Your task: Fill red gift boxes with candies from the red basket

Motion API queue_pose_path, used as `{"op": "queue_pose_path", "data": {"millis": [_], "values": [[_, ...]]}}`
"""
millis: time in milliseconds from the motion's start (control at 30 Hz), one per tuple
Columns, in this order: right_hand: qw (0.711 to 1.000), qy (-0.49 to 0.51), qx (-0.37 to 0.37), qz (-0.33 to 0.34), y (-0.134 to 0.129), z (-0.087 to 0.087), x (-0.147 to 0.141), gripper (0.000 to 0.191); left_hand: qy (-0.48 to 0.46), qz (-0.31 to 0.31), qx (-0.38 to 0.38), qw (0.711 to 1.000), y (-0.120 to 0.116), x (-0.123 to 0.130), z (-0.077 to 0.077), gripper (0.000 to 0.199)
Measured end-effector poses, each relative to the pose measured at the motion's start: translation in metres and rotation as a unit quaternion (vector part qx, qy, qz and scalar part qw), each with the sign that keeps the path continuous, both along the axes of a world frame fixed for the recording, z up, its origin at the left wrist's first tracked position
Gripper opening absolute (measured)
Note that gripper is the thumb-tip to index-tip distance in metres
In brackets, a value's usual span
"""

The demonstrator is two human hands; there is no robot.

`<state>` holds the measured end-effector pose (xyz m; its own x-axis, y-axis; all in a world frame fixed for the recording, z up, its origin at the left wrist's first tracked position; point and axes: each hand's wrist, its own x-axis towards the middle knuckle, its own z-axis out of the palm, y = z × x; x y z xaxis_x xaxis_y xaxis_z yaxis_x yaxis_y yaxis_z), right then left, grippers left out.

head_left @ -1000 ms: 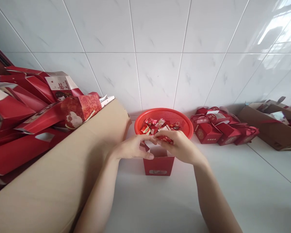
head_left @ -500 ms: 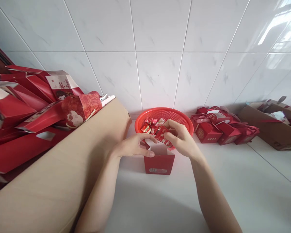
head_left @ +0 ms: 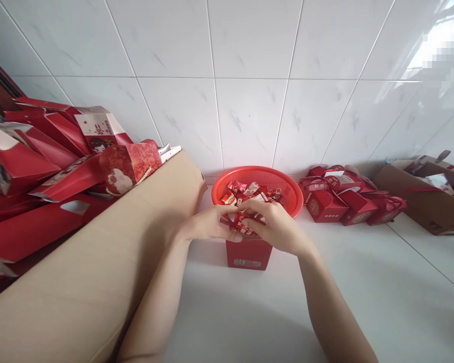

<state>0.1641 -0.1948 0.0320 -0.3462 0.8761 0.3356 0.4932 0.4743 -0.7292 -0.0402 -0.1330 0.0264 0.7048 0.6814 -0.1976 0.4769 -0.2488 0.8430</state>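
A small red gift box [head_left: 248, 253] stands upright on the counter, its top open and mostly covered by my hands. My left hand [head_left: 208, 223] grips the box at its upper left rim, thumb along the front edge and fingers towards the back. Over the opening, my right hand [head_left: 274, 225] is closed on a red candy packet [head_left: 242, 224]. Just behind the box sits a red plastic basket [head_left: 263, 174], where several wrapped candies [head_left: 251, 188] lie.
On the left stands a large cardboard box [head_left: 151, 222] heaped with red folded cartons [head_left: 132, 164]. Several closed red gift boxes [head_left: 327, 206] are grouped right of the basket. Beyond them is another cardboard box [head_left: 408, 194], against the tiled wall [head_left: 249, 116].
My right hand has moved left and slightly down, bringing the candy packet from the basket side to over the box opening. My left hand stays at the rim.
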Motion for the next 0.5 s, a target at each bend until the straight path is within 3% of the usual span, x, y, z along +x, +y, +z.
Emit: {"op": "queue_pose_path", "data": {"millis": [100,267,400,500], "values": [[1.000,-0.016,-0.007,-0.002,0.0001,-0.0001,-0.0013,0.022,-0.006,-0.002,-0.010,1.000,0.0002,-0.0001,-0.0001,0.056],[0.985,-0.156,-0.036,0.058,0.0021,-0.0011,0.0007,0.026,-0.016,-0.031,0.007,0.999,0.0014,-0.0002,0.0005,0.054],[0.975,-0.201,-0.029,0.088,0.0046,-0.0037,-0.0012,0.028,-0.016,-0.034,0.015,0.999,0.0007,0.0003,0.0033,0.050],[0.963,-0.247,-0.065,0.089,0.0055,-0.0037,-0.0048,0.028,-0.012,-0.032,0.006,0.999,0.0003,0.0004,0.0042,0.052]]}}
